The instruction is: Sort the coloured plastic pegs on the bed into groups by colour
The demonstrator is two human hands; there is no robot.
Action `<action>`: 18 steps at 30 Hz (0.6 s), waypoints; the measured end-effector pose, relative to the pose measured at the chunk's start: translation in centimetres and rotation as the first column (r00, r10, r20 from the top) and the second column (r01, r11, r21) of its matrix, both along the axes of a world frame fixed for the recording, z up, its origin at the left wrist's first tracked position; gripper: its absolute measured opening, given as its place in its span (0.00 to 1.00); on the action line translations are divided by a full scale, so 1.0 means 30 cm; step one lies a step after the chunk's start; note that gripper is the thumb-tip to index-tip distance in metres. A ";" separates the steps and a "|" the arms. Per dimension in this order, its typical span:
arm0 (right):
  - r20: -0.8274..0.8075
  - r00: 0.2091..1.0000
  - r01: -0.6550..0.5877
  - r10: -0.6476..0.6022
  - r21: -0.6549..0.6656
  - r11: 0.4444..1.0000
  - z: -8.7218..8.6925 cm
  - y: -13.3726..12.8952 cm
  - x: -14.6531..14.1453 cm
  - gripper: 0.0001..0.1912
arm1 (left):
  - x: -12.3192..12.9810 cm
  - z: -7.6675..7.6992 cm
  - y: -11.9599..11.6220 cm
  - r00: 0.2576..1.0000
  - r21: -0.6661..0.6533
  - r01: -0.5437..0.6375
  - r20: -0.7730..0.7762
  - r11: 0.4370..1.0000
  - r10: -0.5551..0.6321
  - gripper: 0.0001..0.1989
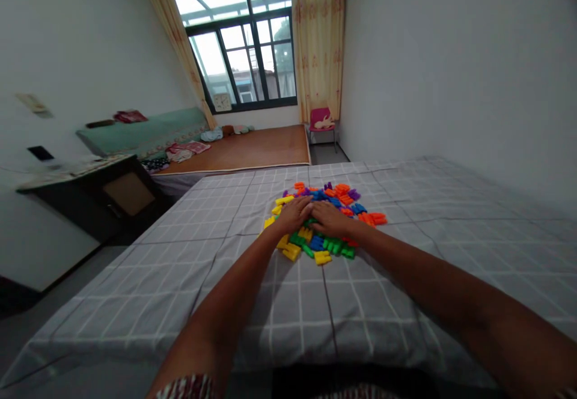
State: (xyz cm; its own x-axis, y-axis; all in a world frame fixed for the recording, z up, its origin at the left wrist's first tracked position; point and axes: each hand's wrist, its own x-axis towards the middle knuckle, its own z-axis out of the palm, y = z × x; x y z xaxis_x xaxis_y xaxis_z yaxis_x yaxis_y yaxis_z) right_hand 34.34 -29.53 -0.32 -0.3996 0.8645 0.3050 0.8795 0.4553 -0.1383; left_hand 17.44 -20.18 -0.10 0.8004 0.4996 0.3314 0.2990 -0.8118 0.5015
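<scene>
A pile of small plastic building pieces (333, 244) in green, blue, yellow, orange and purple lies on a grey checked bedspread (288, 303). My left hand (294, 214) rests on the pile's left part, near the yellow pieces (291, 252), palm down with fingers stretched forward. Palm down as well, my right hand (331, 217) lies across the middle of the pile. The two hands meet at the fingertips. Several pieces beneath them are hidden. Orange pieces (377, 218) spread out at the right, and a yellow piece (323, 258) sits at the near edge.
Beyond the bedspread is a low brown-topped bed (252, 146) with clothes (187, 149) on it. A dark cabinet (130, 191) stands at the left. A pink chair (321, 119) is by the window curtain (318, 44). A white wall (451, 68) runs along the right.
</scene>
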 end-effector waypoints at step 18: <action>-0.013 0.996 0.090 -0.091 -0.025 0.996 -0.037 0.050 0.058 0.27 | -0.132 -0.083 0.080 0.943 0.215 -0.246 -0.174 0.945 0.285 0.23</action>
State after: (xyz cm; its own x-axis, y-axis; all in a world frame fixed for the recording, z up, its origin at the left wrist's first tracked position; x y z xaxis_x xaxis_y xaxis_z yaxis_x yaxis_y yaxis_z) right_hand 36.09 -28.03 -1.42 -0.3151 0.9040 0.2888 0.9148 0.3704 -0.1614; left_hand 13.48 -17.77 -2.58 0.7062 0.6475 0.2864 0.5950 -0.7620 0.2555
